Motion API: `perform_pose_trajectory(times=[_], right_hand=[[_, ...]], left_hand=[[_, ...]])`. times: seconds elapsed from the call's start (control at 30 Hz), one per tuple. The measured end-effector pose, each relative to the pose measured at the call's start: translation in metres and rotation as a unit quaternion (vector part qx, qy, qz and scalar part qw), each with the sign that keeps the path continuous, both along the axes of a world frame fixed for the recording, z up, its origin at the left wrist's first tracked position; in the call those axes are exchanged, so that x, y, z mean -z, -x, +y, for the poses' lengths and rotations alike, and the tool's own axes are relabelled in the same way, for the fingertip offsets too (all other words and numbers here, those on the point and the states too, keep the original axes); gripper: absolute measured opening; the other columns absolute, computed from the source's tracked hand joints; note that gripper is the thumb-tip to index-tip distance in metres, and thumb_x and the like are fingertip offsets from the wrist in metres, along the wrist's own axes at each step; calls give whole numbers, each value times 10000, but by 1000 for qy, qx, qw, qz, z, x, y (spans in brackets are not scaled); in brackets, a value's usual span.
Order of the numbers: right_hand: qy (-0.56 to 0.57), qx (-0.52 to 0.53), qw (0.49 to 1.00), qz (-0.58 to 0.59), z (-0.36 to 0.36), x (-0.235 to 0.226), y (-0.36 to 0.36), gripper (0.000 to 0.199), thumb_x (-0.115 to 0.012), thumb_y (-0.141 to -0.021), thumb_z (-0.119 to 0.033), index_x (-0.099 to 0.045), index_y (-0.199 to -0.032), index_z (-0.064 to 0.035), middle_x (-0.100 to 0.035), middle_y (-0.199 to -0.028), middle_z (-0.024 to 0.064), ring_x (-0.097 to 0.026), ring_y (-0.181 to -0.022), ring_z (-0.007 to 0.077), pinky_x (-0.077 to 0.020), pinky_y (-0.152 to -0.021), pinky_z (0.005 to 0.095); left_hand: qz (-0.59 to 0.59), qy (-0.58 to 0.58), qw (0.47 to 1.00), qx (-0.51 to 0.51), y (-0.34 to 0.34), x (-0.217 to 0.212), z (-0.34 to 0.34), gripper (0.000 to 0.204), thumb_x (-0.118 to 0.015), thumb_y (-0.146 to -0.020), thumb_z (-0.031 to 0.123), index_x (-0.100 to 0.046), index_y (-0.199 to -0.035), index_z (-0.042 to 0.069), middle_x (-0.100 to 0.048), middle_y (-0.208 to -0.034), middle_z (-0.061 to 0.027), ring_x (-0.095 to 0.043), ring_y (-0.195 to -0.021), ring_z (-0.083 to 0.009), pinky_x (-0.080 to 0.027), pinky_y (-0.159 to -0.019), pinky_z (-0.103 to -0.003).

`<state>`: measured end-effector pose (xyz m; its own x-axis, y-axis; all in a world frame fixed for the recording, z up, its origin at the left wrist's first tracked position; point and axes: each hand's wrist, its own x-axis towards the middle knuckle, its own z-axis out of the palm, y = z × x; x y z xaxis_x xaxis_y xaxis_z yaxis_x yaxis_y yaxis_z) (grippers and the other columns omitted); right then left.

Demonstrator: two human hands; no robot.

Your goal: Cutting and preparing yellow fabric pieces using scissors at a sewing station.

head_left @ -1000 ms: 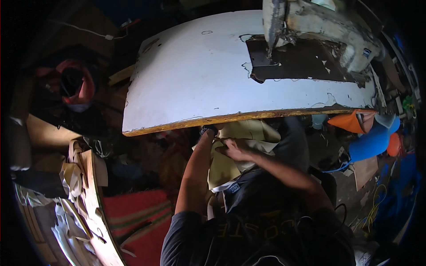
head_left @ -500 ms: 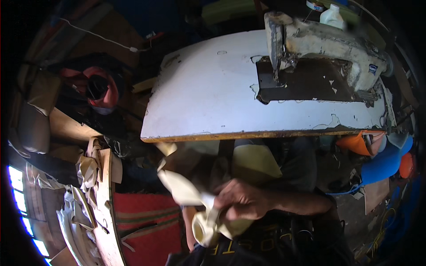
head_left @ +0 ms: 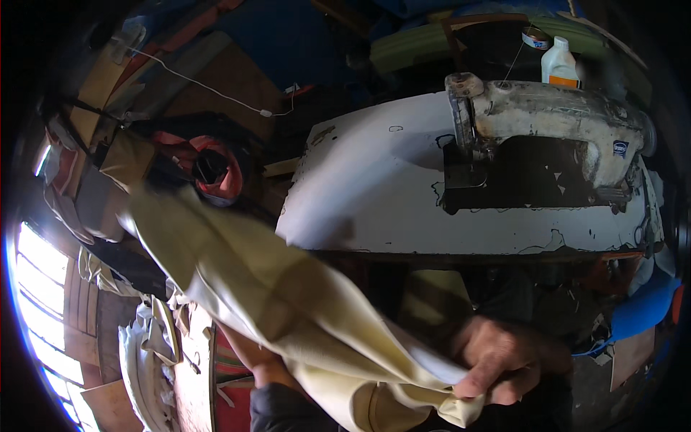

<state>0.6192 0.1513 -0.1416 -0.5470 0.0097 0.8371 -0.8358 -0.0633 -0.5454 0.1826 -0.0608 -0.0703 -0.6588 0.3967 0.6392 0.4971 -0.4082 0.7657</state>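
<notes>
A long cream sheet of smooth, leather-like material (head_left: 317, 309) stretches from the upper left down to the lower right, with folds along it and a white underside at its right edge. My right hand (head_left: 500, 356) pinches its lower right corner between thumb and fingers. On the left, my left forearm (head_left: 252, 353) rises behind the sheet; the hand and fingers are hidden by it. Beyond the sheet, a worn sewing machine (head_left: 554, 119) stands on a white tabletop (head_left: 374, 180) with a chipped surface.
Behind the machine stands a white bottle (head_left: 560, 65). Pale scraps (head_left: 144, 367) hang over a wooden board (head_left: 196, 367) at lower left. A red and black bundle (head_left: 216, 169) lies left of the table. A white cord (head_left: 209, 93) runs above it; something blue (head_left: 644, 309) sits at right.
The cream sheet, bunched near my lap before, is now spread out toward the upper left. My right hand has moved right and down with its corner. The view has shifted.
</notes>
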Motion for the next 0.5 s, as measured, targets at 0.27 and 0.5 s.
perform_pose_trajectory(times=[0.27,0.5], right_hand=[[24,282,932,-225,9,104,-3,340,-623,-902,-208,-696,-1149,13,-662,-776,171,-668,-683,329,-523,-657,419],[-7,383,843,-376,-5,168,-12,416,-662,-766,2,-686,-1181,-2,-658,-1033,186,-665,-919,297,-524,-771,359]], left_hand=[[167,182,965,92,87,-20,372,433,-459,-1066,373,-683,-1241,46,-673,-1238,-127,-611,-1156,-258,-509,-981,-442],[263,407,875,-7,105,215,404,263,-525,-1021,243,-621,-1090,8,-628,-1078,-274,-594,-1031,-478,-487,-908,-475]])
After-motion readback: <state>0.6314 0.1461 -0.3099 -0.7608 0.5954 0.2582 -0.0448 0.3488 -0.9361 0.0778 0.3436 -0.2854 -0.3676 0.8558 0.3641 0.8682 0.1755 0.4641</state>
